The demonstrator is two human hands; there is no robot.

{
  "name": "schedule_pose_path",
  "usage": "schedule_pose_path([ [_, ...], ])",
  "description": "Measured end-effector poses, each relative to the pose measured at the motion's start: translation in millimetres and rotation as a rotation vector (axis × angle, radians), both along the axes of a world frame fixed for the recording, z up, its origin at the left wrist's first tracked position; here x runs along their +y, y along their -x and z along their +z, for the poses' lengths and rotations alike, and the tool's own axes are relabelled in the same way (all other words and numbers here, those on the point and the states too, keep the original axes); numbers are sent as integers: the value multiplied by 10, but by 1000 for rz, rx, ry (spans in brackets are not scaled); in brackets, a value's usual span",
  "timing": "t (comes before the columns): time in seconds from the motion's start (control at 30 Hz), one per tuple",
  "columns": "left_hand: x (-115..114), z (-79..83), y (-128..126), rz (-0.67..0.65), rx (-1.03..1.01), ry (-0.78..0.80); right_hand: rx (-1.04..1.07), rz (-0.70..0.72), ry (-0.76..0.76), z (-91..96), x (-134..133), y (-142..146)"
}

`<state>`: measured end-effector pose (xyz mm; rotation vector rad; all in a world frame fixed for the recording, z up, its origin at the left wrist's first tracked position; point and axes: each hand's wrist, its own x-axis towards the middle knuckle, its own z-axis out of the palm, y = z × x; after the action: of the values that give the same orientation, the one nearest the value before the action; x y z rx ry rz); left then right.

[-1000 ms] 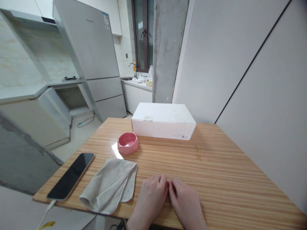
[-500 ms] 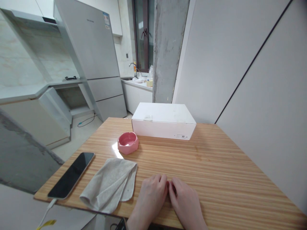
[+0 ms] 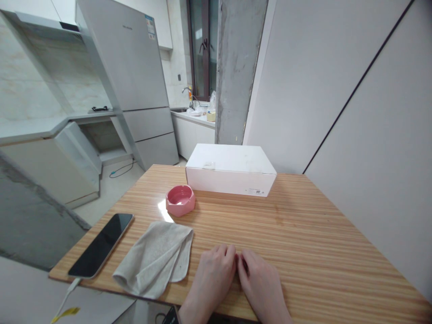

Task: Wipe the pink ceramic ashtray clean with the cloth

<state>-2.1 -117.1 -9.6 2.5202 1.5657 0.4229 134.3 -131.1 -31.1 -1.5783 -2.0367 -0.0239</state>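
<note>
Left grip lies between the grey cloth and right grip

Phone, dark-screened, lies flat far L w/ white cable at its near end, yellow strip lower down by it; pink bowl sits upright just in front of a closed white box's L corner, label low on the box's R front. Bkgd L — pale counter w/ open recess, thin cord on flr, tall silver fridge w/ sticker top R. Past that — sink & curved tap nr brown-framed window, sm yellowish box, then concrete pillar & white wall w/ dark diag seam.
</note>
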Motion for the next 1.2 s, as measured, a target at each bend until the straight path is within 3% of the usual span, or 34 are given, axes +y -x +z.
schedule_pose_path([
  [1.2, 13, -28, 14, 12, -45, 7, 14, 7, -1, -54, 4, -14],
])
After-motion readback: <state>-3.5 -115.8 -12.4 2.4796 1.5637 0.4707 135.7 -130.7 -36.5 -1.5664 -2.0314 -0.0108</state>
